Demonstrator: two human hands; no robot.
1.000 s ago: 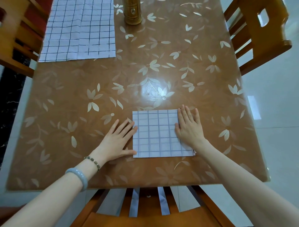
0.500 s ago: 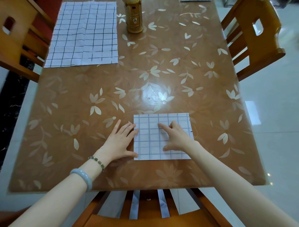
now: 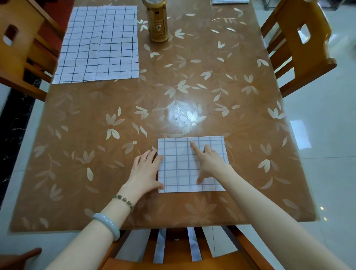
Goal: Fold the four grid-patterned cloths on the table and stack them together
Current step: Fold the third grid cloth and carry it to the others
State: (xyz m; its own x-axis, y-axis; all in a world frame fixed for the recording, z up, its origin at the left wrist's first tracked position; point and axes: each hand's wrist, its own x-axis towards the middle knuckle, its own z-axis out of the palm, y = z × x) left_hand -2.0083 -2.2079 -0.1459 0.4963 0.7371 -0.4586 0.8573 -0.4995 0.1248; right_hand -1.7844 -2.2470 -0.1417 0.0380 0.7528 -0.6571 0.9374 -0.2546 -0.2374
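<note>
- The folded cloth (image 3: 178, 171) lies flat near the front edge of the bench (image 3: 115, 108), right in front of the person.
- A second ago the right hand (image 3: 210, 163) lay flat on the right edge of this cloth. Now it has slid to the middle.
- Its pointing finger sticks out toward the far edge and its thumb reaches back toward the near edge. Its grip is open. It presses down and pinches nothing.
- The left hand (image 3: 144, 171) has hardly moved. It lies flat on the bench with its fingertips touching the left edge of the cloth. Its grip is open too and holds nothing.
- The cloth has stayed where it was and looks like a neat square.
- I think the right hand is smoothing the fold flat, so this cloth is about done.
- The big cloth (image 3: 98, 44) at the far left corner is spread out and not folded yet.
- A gold lamp (image 3: 157, 21) stands just beside it.
- A tiny bit of checked cloth (image 3: 229, 1) peeks in at the far edge. I cannot tell if it is folded.
- I cannot see a fourth cloth at all.
- So there is more folding to do, and no stack yet.
</note>
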